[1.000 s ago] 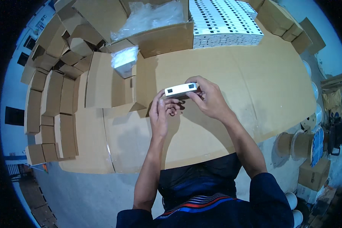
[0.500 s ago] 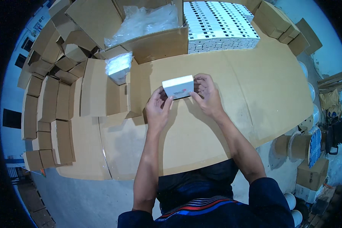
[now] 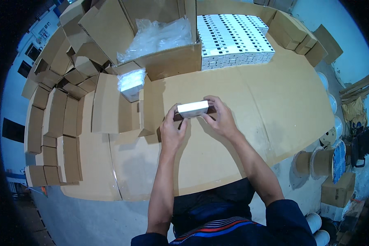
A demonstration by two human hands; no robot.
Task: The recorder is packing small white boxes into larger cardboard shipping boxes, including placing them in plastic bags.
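Left hand and right hand both grasp small white box above cardboard-covered table. Step, likely: handling single box. Wrapped box at 10 o'clock; white box stack at 1 o'clock.

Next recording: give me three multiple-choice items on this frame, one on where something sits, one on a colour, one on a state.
1. Where does the stack of white boxes sit?
A. at the far side of the table, right of the open carton
B. on the floor
C. under the hands

2. What colour is the small box held between the hands?
A. red
B. white
C. black

3. How is the small box held?
A. lying alone on the table
B. in the left hand only
C. between both hands, above the cardboard-covered table

Answers:
1 A: the stack stands beside the open carton, which holds clear plastic.
2 B: its visible faces are white.
3 C: the left hand and the right hand grip its two ends above the table.
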